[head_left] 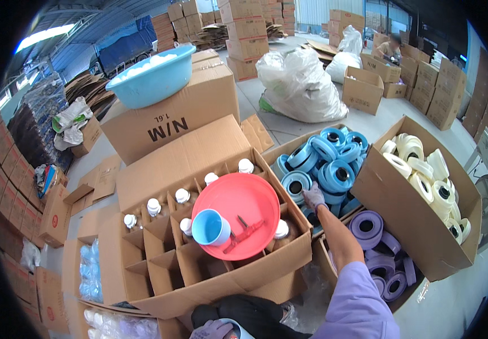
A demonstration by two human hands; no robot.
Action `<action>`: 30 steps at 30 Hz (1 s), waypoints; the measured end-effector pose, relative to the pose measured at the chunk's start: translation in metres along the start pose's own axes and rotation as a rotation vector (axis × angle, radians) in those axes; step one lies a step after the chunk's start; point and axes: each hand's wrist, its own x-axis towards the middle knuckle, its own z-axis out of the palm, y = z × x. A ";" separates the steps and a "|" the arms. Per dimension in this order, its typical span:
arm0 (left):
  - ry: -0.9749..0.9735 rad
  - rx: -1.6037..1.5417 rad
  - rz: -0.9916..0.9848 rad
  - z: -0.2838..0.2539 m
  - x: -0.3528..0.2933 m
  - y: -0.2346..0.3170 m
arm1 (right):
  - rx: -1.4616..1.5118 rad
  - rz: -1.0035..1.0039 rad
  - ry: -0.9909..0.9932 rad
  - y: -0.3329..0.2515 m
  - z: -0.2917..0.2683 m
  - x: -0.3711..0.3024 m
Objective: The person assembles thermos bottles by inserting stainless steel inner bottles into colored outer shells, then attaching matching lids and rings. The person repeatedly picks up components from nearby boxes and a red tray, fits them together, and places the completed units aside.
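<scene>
My right hand [314,198], in a pale glove, reaches into a carton of blue ring-shaped plastic parts [337,175]. Its fingers close at the edge of one blue ring-shaped part [296,185] with a dark centre. Low in the view, near my lap, my gloved left hand [213,330] grips a light blue plastic cylinder [239,329], mostly cut off by the picture's edge. Before me, a round pink tray [249,198] rests on a divided carton [232,285]. On the tray are a light blue cup [210,227] and a red tool [244,236] with dark tips.
White-capped bottles [182,196] stand in the carton's compartments. To the right are cartons of purple rings [366,229] and cream rings [442,193]. A blue basin [159,76] sits on a large box [170,121]. A white sack [300,85] lies beyond; another person [392,48] is far off.
</scene>
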 end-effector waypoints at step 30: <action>1.355 -0.573 -0.107 -0.007 -0.033 0.044 | 0.657 -0.474 -1.204 -0.229 -0.091 -0.458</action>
